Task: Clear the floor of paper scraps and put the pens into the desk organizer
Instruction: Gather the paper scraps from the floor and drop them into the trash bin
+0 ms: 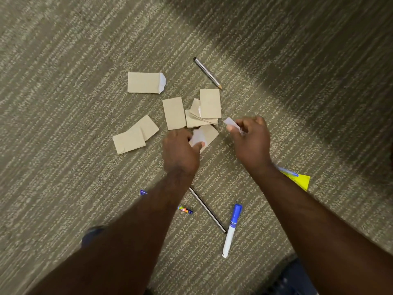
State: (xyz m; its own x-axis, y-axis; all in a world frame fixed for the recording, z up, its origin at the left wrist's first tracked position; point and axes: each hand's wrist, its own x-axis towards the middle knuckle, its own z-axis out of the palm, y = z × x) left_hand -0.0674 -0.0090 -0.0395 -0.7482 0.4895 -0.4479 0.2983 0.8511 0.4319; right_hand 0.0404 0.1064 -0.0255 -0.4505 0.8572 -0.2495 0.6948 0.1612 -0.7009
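Note:
Several tan paper scraps (174, 113) lie scattered on the carpet in the middle of the view. My left hand (180, 152) pinches a white paper scrap (197, 137) over a tan piece. My right hand (251, 141) grips another small white scrap (231, 122). A pencil (207, 73) lies beyond the scraps. A second pencil (207, 209) and a blue-capped white marker (231, 229) lie nearer me. A blue pen (286, 170) rests on a yellow paper (299, 181), partly hidden by my right forearm. A short multicoloured pen piece (185, 210) lies beside my left forearm.
Striped grey-beige carpet (63, 60) fills the view. A small blue cap-like object (143, 192) peeks out left of my left forearm. Dark clothing or shoes (293, 277) show at the bottom edge. No desk organizer is in view.

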